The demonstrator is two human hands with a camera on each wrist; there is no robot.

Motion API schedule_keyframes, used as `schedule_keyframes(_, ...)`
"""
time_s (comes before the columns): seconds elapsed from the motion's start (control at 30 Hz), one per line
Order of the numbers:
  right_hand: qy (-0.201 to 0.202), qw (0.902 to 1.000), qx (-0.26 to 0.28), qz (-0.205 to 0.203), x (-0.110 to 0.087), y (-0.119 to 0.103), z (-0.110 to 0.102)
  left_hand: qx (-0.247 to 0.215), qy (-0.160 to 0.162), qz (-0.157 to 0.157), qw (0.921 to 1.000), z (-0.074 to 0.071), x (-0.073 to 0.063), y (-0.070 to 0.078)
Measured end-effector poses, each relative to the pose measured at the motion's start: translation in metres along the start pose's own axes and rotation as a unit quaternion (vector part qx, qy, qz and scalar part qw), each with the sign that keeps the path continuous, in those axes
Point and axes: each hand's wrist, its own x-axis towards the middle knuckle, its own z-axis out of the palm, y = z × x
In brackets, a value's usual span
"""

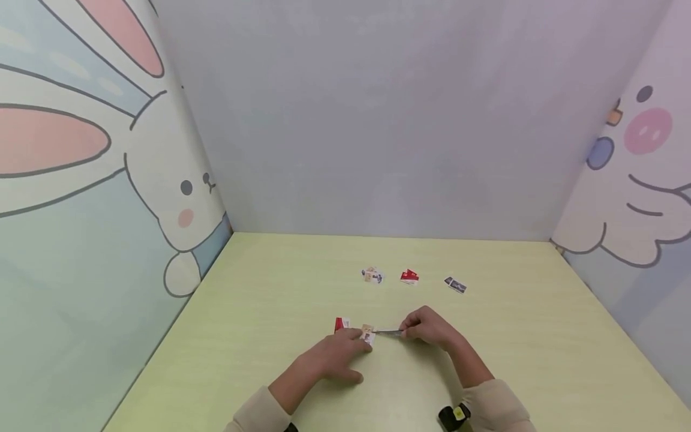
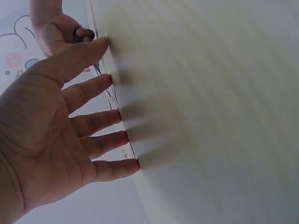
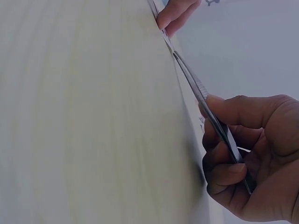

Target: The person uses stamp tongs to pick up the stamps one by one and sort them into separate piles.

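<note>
My right hand (image 1: 429, 327) pinches metal tweezers (image 1: 388, 332) between thumb and fingers; the tips reach left to a small printed paper piece (image 1: 368, 329). In the right wrist view the tweezers (image 3: 227, 138) slant up toward the other hand, their tips close together. Whether they grip the paper is too small to tell. My left hand (image 1: 336, 355) lies with spread fingers, and its fingertips touch the paper pieces and tabletop. Beside it a red and white paper piece (image 1: 339, 324) is partly covered. The left wrist view shows the left hand (image 2: 60, 126) with fingers extended onto the surface.
Farther back on the pale yellow table (image 1: 281, 282) lie three small groups of paper pieces: a multicoloured one (image 1: 372, 276), a red and white one (image 1: 409, 276) and a dark one (image 1: 456, 285). A grey wall (image 1: 367, 120) and cartoon-printed side panels surround the table.
</note>
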Motion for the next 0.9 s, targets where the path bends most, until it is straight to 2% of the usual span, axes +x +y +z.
schedule_keyframes(0.23,0.001,1.0,-0.006,-0.006,0.0,-0.001,0.0,0.014,-0.001,-0.001,0.9999,0.0,0.001,-0.001)
schedule_keyframes(0.47,0.025,0.9997,0.006,0.0,-0.011,-0.007,-0.001,0.013,0.028,-0.002,0.9995,-0.009,-0.003,0.003)
schedule_keyframes(0.6,0.022,0.9995,0.005,-0.02,-0.012,-0.005,-0.004,0.003,0.038,-0.006,0.9993,-0.013,-0.005,0.003)
schedule_keyframes(0.73,0.025,0.9994,0.011,-0.022,-0.013,-0.002,-0.006,-0.008,0.036,-0.005,0.9993,-0.011,-0.004,0.001)
schedule_keyframes(0.9,0.038,0.9992,0.013,-0.005,-0.013,-0.001,-0.004,0.019,0.046,0.011,0.9987,-0.009,-0.005,0.0)
